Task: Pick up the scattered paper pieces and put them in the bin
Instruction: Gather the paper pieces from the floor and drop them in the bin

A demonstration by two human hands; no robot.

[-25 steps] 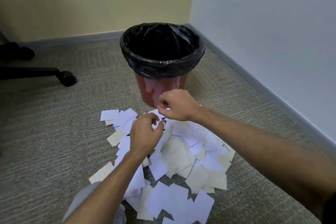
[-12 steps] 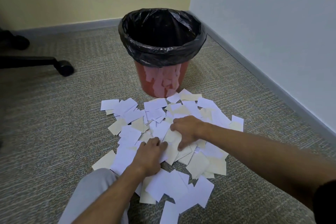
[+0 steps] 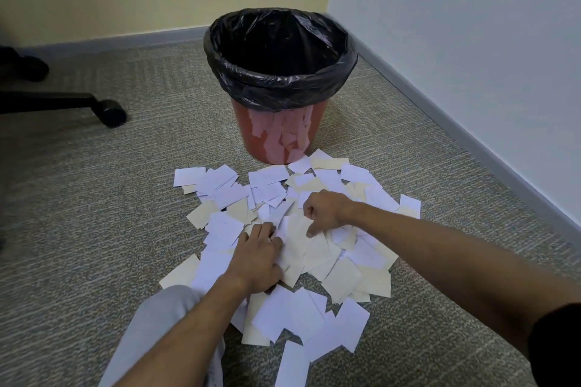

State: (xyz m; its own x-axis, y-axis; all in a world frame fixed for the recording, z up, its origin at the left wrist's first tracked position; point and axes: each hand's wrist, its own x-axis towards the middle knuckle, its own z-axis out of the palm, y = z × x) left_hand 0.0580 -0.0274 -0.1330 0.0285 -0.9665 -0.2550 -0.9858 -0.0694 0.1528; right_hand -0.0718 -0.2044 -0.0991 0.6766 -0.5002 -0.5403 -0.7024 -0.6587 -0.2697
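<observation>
Both hands curled on paper pieces (image 3: 284,317) | bin (image 3: 279,78) beyond | chair caster (image 3: 111,113) left

Left hand (image 3: 257,264) palm-down on the paper pieces (image 3: 295,317), fingertips buried among them; grasp unclear. Right hand (image 3: 323,212) curled, fingers tucked under; can't tell if it holds paper. Bin (image 3: 276,135) floor lost in the dark liner (image 3: 279,85). Chair base (image 3: 63,102) cut off at left edge. Near pieces cut by bottom edge.
</observation>
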